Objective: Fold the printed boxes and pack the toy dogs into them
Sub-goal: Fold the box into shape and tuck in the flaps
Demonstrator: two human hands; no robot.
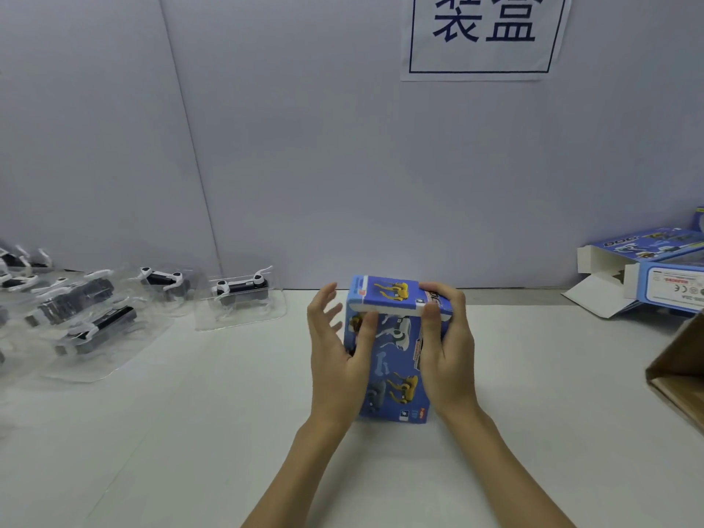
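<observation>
your two forearms enter from the bottom edge and meet at one blue printed box (pixel 396 360), standing upright on the white table (pixel 190 432) at centre. your left hand (pixel 337 360) lies against the box's left side, thumb pressed on the front panel, the other fingers spread loose and straight past the top corner, not wrapped round anything. your right hand (pixel 447 356) grips the right side, thumb on the front edge of the top flap (pixel 392 295), fingers curled over the top. the flap is folded down over the opening; what is inside the box cannot be seen.

open table runs on both sides of the box and in front of it toward you. at the right edge, one brown cardboard carton (pixel 678 371) cuts into view, only its corner visible.

left, farther back: clear plastic trays (pixel 244 310), each holding a black-and-white toy dog (pixel 242 287). about six dogs can be made out; the leftmost ones overlap and blur, so the count is not firm.

far right, against the wall: printed boxes (pixel 647 272), at least two, one with white flaps open.

on the wall, one white paper sign (pixel 484 32) with dark characters.
</observation>
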